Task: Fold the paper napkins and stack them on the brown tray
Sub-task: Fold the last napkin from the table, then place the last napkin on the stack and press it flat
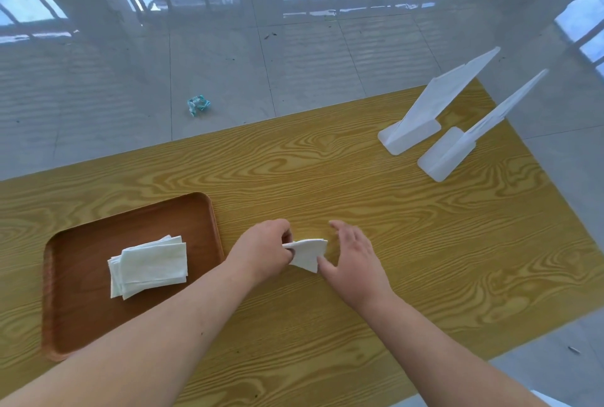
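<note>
Wood-grain yellow table [376, 210] fills most of the view. Off to the left of the fingers sits the brown tray [81, 325], carrying a loose stack of folded napkins [150, 264] (edges not quite lined up). Two white plastic stands [425, 119] are far beyond the fingertips. Left hand [264, 253] pinches a folded paper napkin [307, 251] just above the table; right hand [354, 259] has fingers spread loosely, thumb touching its corner.
</note>
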